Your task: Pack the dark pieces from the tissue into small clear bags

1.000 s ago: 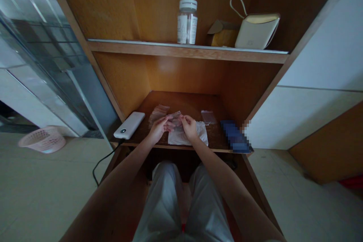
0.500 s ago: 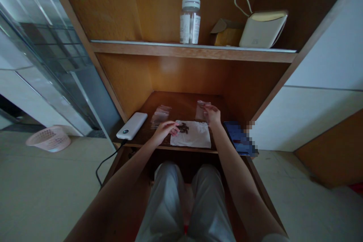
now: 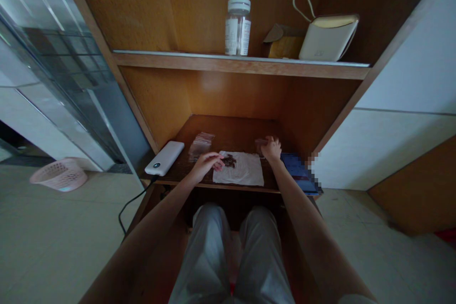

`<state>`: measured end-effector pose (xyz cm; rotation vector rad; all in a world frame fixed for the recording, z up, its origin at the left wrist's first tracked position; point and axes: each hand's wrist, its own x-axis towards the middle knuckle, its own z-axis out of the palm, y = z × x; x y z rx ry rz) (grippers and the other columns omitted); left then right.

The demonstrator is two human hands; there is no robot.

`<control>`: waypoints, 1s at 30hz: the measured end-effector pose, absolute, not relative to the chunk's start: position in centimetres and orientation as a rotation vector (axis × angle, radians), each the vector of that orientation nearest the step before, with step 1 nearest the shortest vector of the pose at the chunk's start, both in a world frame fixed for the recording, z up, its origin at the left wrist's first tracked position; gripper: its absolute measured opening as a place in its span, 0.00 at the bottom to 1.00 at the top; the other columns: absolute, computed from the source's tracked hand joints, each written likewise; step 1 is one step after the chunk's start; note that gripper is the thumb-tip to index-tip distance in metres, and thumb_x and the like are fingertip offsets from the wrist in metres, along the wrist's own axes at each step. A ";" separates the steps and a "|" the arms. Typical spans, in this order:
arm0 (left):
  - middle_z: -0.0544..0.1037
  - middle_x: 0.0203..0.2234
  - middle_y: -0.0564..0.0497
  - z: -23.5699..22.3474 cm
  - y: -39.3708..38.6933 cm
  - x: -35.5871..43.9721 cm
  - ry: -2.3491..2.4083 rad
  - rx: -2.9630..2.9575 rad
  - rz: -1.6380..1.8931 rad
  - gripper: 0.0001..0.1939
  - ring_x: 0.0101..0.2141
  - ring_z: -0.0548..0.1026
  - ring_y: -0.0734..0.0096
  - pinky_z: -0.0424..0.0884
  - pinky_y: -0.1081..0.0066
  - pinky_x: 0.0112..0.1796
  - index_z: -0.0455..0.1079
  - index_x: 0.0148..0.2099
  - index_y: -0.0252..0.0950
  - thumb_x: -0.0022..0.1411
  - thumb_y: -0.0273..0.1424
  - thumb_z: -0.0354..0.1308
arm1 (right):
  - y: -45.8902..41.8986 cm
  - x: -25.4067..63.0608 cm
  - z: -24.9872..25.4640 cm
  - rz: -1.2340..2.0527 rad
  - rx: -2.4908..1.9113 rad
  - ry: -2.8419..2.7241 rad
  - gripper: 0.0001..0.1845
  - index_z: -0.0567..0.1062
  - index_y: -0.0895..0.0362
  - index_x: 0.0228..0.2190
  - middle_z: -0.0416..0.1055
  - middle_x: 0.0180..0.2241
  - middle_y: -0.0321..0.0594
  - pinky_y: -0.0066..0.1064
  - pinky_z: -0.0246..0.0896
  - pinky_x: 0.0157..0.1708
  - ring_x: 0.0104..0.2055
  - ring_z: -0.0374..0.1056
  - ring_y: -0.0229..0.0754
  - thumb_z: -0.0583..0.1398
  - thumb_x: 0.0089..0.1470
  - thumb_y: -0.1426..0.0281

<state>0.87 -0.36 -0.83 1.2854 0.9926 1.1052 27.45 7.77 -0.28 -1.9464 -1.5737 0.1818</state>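
two grips are unclear: your left hand point(image 3: 206, 165), fingers curled, could brush and scatter the dark pieces point(image 3: 230, 161) on the white cloth point(image 3: 248, 171); your right hand point(image 3: 271, 149), moving carelessly, could drag the clear bag point(image 3: 260, 143) beside it.

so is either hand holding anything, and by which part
Cannot tell for sure: the right hand is at the right side of a clear bag; no object shows in the left hand.

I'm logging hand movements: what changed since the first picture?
The right hand moved right, onto a small clear plastic bag; its grip is unclear. The left hand let go of the bag both held. A dark brown pile on the crinkled white sheet now shows. The white rectangular device stayed put.
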 end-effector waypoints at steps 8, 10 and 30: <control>0.78 0.24 0.46 -0.8 -0.3 0.9 0.995 1.285 1.105 0.16 0.22 0.74 0.70 0.70 0.71 0.25 0.71 0.36 0.32 0.51 0.41 0.61 | 7.5 26.6 -0.3 0.184 -1.936 -1.728 0.32 0.62 0.54 0.53 0.48 0.61 0.51 0.52 0.57 0.47 0.58 0.52 0.60 0.59 0.45 0.62; 0.78 0.24 0.46 -0.8 -0.3 1.0 0.993 1.290 1.107 0.16 0.22 0.74 0.70 0.69 0.71 0.25 0.71 0.36 0.32 0.51 0.41 0.61 | 7.6 26.7 -0.4 0.199 -1.932 -1.748 0.33 0.61 0.55 0.54 0.48 0.61 0.50 0.52 0.58 0.47 0.58 0.52 0.59 0.59 0.44 0.65; 0.78 0.24 0.47 -0.4 -0.7 1.1 1.001 1.319 1.110 0.15 0.23 0.74 0.71 0.69 0.73 0.24 0.71 0.35 0.31 0.53 0.40 0.60 | 7.1 26.1 -1.1 0.182 -1.884 -1.847 0.25 0.66 0.53 0.50 0.53 0.60 0.46 0.50 0.57 0.49 0.59 0.51 0.54 0.55 0.48 0.72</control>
